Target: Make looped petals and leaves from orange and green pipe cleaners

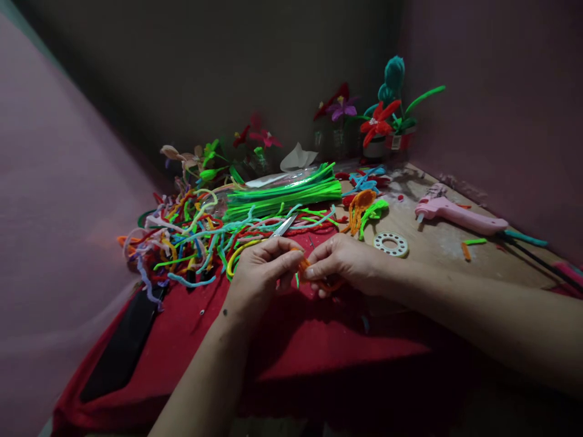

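My left hand (266, 266) and my right hand (339, 261) meet over the front of the table. Both pinch an orange pipe cleaner (304, 264) between thumb and fingers. Part of it curves out below my right fingers; the rest is hidden by the hands. Just beyond my left hand lie scissors (285, 226) with the blades pointing away to the right. More orange pipe cleaner pieces (363, 200), bent into loops, rest past my right hand, beside a bright green one (374, 212).
Tangled coloured pipe cleaners (182, 224) heap at the left, near a black phone-like slab (121, 349). A green bundle (286, 193) lies behind. On the board at right are a white ring with holes (390, 244) and a pink glue gun (464, 213). Pipe-cleaner flowers (377, 124) stand at the back.
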`<state>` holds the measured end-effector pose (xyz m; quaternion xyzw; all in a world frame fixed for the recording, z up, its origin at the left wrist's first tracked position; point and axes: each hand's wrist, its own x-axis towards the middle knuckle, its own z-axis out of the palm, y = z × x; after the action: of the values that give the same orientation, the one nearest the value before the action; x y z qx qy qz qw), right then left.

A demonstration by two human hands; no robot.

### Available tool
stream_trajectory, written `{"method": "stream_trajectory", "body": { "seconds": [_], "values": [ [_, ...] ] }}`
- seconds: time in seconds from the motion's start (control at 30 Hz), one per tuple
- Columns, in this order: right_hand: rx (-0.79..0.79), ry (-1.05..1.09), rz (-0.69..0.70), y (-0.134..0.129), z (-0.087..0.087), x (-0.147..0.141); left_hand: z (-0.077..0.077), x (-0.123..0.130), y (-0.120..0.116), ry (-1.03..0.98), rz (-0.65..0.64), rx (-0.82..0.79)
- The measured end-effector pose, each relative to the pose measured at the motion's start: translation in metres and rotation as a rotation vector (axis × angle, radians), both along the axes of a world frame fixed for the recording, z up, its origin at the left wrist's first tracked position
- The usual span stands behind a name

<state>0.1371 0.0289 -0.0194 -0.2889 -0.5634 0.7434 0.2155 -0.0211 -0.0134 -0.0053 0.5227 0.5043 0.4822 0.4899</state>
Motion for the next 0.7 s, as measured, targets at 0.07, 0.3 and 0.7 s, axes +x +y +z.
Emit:
{"method": "stream_trajectory", "body": {
  "seconds": [0.07,0.3,0.7],
  "values": [
    [-0.006,0.004,0.026,0.000,0.001,0.000,0.001,0.001,0.000,-0.012,0.000,-0.010],
    [0.008,-0.053,-0.030,-0.004,0.005,-0.002,-0.004,0.018,-0.005,0.186,0.248,0.164],
    [0.019,0.111,-0.252,0.004,0.001,0.000,-0.002,0.008,0.002,0.072,-0.007,-0.079]
  ]
}}
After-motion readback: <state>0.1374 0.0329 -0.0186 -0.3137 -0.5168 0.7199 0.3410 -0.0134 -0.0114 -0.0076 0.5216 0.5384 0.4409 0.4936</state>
